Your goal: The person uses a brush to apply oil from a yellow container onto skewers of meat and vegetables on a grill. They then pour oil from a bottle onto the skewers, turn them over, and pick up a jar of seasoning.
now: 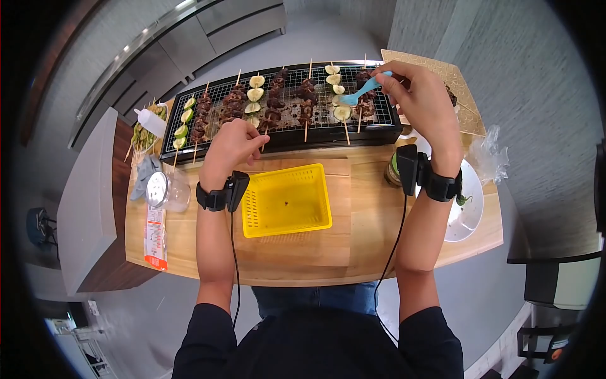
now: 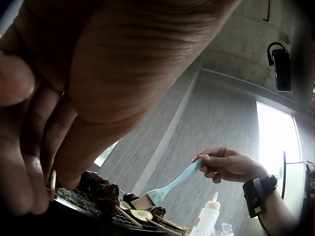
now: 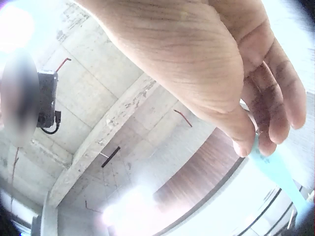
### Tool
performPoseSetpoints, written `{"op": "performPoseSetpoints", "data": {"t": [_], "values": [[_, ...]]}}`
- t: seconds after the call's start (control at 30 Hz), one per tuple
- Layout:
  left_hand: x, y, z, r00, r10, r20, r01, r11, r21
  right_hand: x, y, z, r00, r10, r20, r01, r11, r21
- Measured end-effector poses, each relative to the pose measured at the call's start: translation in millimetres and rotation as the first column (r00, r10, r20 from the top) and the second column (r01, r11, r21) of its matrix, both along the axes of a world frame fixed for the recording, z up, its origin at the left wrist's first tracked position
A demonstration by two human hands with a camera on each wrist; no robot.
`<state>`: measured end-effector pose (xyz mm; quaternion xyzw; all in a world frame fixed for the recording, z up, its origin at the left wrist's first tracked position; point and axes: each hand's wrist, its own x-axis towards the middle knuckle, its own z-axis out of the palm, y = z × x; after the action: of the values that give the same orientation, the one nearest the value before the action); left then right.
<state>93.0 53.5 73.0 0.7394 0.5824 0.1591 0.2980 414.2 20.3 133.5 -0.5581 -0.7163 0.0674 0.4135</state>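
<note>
My right hand (image 1: pixel 420 104) pinches the handle of a light blue brush (image 1: pixel 366 90); in the left wrist view the brush (image 2: pixel 170 188) has its bristles down on a zucchini skewer (image 2: pixel 141 215). That skewer (image 1: pixel 341 112) lies on the right part of the black grill (image 1: pixel 278 140), between meat skewers. My left hand (image 1: pixel 233 148) is at the grill's front edge, thumb and finger pinching the stick end of a meat skewer (image 1: pixel 273 107). Several meat and zucchini skewers lie side by side across the wire grate.
A yellow basket (image 1: pixel 287 201) sits on a wooden board in front of the grill. On the left are a white squeeze bottle (image 1: pixel 151 122), a lidded jar (image 1: pixel 169 191) and a packet (image 1: pixel 155 237). A white plate (image 1: pixel 468 205), a green-lidded jar (image 1: pixel 392 170) and a plastic bag (image 1: pixel 489 155) are on the right.
</note>
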Motion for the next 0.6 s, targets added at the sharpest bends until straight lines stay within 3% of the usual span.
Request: {"op": "performPoseSetpoints", "data": {"t": [0.1, 0.23, 0.33, 0.4, 0.43, 0.5, 0.53, 0.6], "values": [[0.7, -0.2, 1.0, 1.000, 0.013, 0.002, -0.013, 1.000, -0.003, 2.5, 0.1, -1.7, 0.996, 0.002, 0.088, -0.006, 0.999, 0.040], [1.8, -3.9, 6.7, 1.000, 0.013, 0.020, -0.014, 1.000, 0.017, 1.4, -1.9, 0.3, 0.997, 0.039, 0.071, -0.042, 0.998, 0.037], [11.2, -8.1, 10.6, 0.991, 0.096, 0.097, -0.108, 0.985, 0.131, -1.4, -3.2, 0.8, 0.999, 0.030, 0.043, -0.032, 0.999, 0.038], [19.0, -11.3, 12.3, 0.973, 0.004, 0.231, -0.041, 0.987, 0.157, 0.3, -1.0, -0.9, 0.995, 0.056, 0.088, -0.061, 0.996, 0.065], [24.4, -14.0, 11.9, 0.974, 0.005, 0.228, -0.041, 0.987, 0.155, 0.3, -1.2, -1.1, 0.995, 0.056, 0.085, -0.062, 0.996, 0.064], [32.9, -18.0, 11.4, 0.955, -0.132, 0.264, 0.098, 0.986, 0.138, 0.2, -1.2, 0.1, 0.995, 0.047, 0.085, -0.053, 0.996, 0.065], [31.7, -15.8, 9.7, 0.969, -0.193, 0.156, 0.182, 0.980, 0.084, -0.5, -0.7, -0.1, 0.995, 0.047, 0.082, -0.053, 0.996, 0.065], [33.3, -17.2, 5.7, 0.945, -0.249, 0.211, 0.245, 0.969, 0.042, -2.5, 1.6, 0.3, 0.999, 0.023, 0.040, -0.028, 0.991, 0.127]]}}
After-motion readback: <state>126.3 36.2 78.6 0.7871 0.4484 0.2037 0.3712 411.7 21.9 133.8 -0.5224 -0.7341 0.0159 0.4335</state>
